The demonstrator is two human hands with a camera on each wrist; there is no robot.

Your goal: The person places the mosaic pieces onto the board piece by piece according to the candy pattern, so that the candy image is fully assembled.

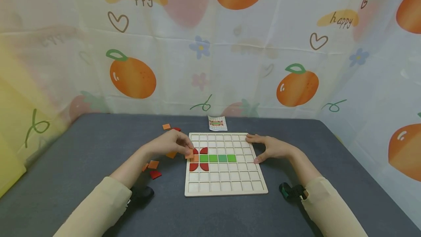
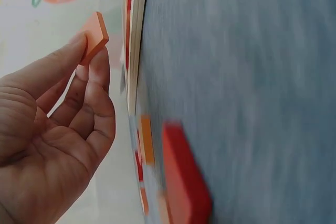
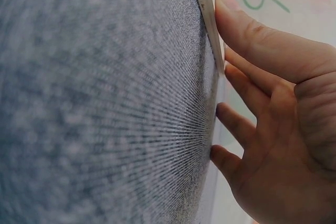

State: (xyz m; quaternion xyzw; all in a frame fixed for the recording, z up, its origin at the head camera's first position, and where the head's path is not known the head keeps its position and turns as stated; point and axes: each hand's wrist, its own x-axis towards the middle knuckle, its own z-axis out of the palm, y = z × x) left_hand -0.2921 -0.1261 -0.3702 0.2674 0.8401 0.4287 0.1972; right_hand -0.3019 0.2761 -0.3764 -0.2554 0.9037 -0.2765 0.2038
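My left hand (image 1: 174, 142) pinches a small orange square tile (image 2: 95, 37) between thumb and fingers, over the left edge of a pale wooden grid board (image 1: 227, 188). Across the board's middle runs a row with an orange tile (image 1: 194, 158) at the left end and several green tiles (image 1: 213, 158) after it. Red rounded-corner pieces (image 1: 204, 166) sit above and below the row's left part; one upper piece is partly hidden by the left hand. At the board's right edge, my right hand (image 1: 272, 147) rests with fingers spread, thumb and fingertips against the rim.
Loose orange tiles (image 1: 153, 164) and red pieces (image 1: 155, 174) lie on the dark table (image 1: 171, 215) left of the board, some behind the left hand. A small printed pattern card (image 1: 217, 123) lies beyond the board's far edge. Behind the table hangs a fruit-patterned curtain (image 1: 177, 68).
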